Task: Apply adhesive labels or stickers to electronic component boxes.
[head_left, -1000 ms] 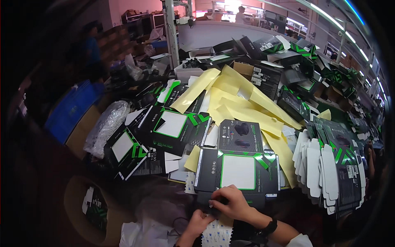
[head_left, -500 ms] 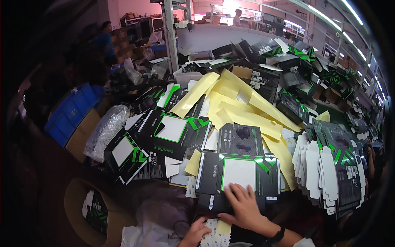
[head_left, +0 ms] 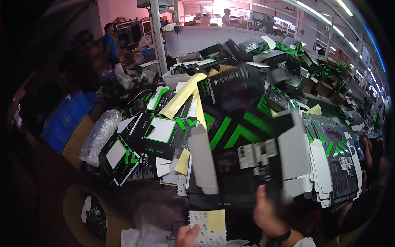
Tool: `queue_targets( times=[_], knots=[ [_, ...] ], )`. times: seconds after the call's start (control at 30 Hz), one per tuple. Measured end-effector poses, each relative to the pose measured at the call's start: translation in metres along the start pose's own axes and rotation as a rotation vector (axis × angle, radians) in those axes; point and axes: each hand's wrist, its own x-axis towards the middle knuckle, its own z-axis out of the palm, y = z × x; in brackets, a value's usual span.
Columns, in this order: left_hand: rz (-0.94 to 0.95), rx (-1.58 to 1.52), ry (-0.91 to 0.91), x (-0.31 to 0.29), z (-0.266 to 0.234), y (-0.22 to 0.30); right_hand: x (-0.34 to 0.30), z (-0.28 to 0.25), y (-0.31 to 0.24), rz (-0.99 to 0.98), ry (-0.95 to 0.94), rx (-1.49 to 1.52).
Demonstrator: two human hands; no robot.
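Observation:
Near the lower edge, my left hand is closed on a sheet of white double-sided tape strips with blue print, backed by a yellow sheet. My right hand, blurred by motion, is at the lower edge of a large unfolded black cardboard box with green stripes and pale stickers. Its thumb shows against the card, and the other fingers are smeared. The box is raised upright over the worktop, its grey side flaps spread, covering much of the pile behind.
To the right stands a stack of flattened boxes. Other flat boxes and yellow backing paper lie to the left, beside a bubble-wrapped bundle and a blue crate. An open carton stands below left. People are in the background.
My right hand has gone from resting on a flat-lying box to the lower edge of a box now standing up before me. My left hand has shifted slightly left with the tape sheet.

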Motion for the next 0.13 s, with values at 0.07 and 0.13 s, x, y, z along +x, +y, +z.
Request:
queue_targets(
  times=[0.07, 0.13],
  knots=[
    [0.011, 0.09, 0.094, -0.003, -0.002, 0.001, -0.016, 0.009, 0.028, 0.701, -0.547, 0.316],
    [0.035, 0.271, 0.255, -0.002, -0.002, 0.003, -0.045, -0.004, 0.075, 0.872, -0.966, 0.344]
  ],
)
